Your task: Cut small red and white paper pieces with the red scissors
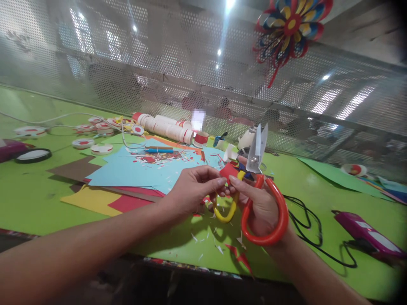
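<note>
My left hand (193,185) is closed, with thumb and fingertips pinched at a small piece of red paper (228,170). Its fingertips meet those of my right hand (262,207), whose thumb presses on the same paper. Large scissors (281,207) with red-coated handles hang on my right hand, one loop around it. Their metal blades point up and stand slightly apart. A curved yellow loop (225,219) hangs below the fingertips; I cannot tell what it belongs to. Beneath my hands, red and white paper scraps (244,260) lie scattered on the green table (178,245).
Coloured paper sheets (127,171) bear pencils (159,150) and shavings. Behind them lie white tape rolls (165,129). Several flat spools (83,144) stand at left. A purple device (369,231) with a black cord lies at right. A perforated metal screen (190,63) rises behind.
</note>
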The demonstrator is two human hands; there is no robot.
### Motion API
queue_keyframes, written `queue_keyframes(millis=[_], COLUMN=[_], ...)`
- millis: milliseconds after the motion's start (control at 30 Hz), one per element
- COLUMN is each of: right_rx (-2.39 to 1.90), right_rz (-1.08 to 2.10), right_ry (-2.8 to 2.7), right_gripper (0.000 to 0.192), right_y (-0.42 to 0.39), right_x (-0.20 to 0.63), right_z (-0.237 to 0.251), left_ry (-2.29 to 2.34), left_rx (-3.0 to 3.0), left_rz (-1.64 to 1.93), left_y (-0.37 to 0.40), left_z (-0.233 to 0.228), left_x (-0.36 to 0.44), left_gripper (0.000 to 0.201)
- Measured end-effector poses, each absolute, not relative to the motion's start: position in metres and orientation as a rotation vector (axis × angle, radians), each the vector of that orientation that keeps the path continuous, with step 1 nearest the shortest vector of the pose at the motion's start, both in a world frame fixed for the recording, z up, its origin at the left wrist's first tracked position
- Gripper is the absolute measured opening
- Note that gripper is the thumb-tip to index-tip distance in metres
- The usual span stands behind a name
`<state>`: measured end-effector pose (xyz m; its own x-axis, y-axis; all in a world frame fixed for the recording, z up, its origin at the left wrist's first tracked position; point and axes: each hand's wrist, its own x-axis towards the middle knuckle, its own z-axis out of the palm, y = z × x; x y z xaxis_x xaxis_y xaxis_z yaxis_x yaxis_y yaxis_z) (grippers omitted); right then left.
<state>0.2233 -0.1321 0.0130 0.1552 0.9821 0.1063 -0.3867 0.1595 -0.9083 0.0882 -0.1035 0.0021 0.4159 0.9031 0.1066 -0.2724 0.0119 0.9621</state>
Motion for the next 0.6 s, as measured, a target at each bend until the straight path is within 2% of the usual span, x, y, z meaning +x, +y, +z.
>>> queue_keyframes(millis=[600], right_rx=[-0.865], right_rz=[1.179], right_ry=[-0.888], right_gripper=[0.064], right_y=[-0.1316], right_x=[0.2244], right_z=[0.0072], left_ry=[0.706], left_rx=[1.232], left_rz=[1.056], left_y=[-0.1065], left_z=[0.0051], left_x=[0.0890], left_gripper=[0.020])
